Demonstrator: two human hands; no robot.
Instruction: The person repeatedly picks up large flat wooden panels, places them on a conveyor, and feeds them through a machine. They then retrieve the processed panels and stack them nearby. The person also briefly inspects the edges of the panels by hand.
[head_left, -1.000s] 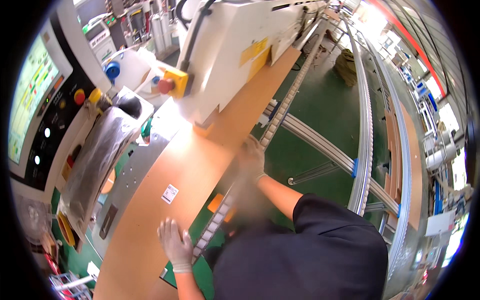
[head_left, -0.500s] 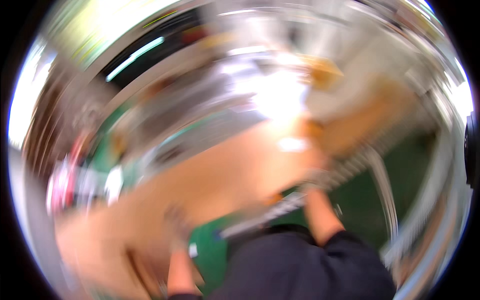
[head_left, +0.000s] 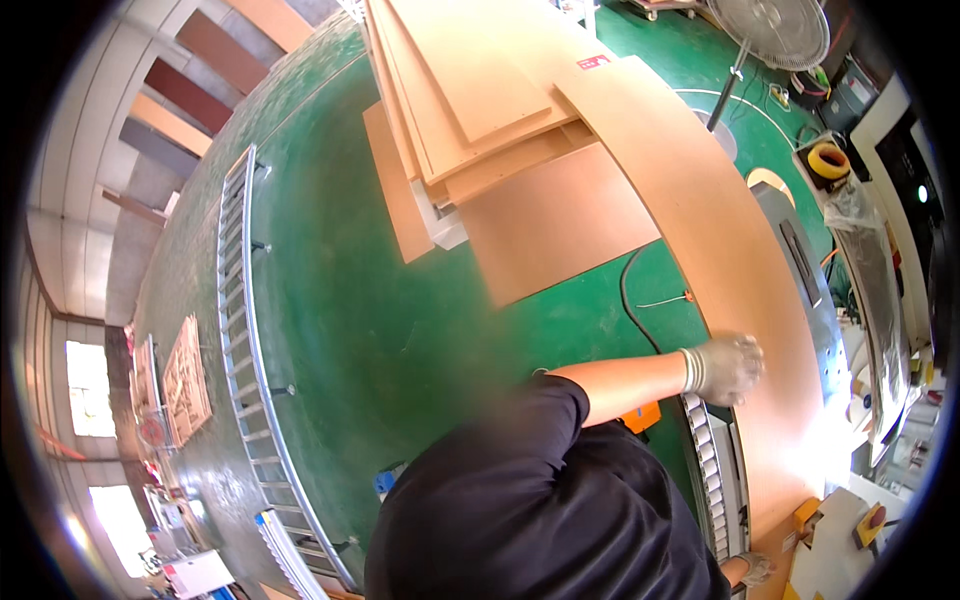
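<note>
A long tan wooden board [head_left: 690, 190] stretches from the top middle down along my right side. My left hand [head_left: 724, 370], in a pale work glove, lies on its surface near the edge closest to me, holding nothing. Lower down, my gloved right hand [head_left: 757, 570] touches the same board with its fingers out, partly hidden by my body. A roller conveyor [head_left: 706, 460] with metal rollers runs beneath the board's near edge. Beyond the board stands a grey machine housing [head_left: 800, 250].
Stacked tan boards [head_left: 480, 80] stand at the top middle, with a flat panel [head_left: 560, 220] jutting out. Another roller track [head_left: 245, 330] lies along the green floor at left. A pedestal fan [head_left: 770, 30] and a yellow tape roll [head_left: 828, 160] are at upper right; an orange object [head_left: 642, 416] sits near my left arm.
My view has swung left, so the board and both hands now appear on the right side. The earlier picture is heavily blurred; both hands were near the board there too.
</note>
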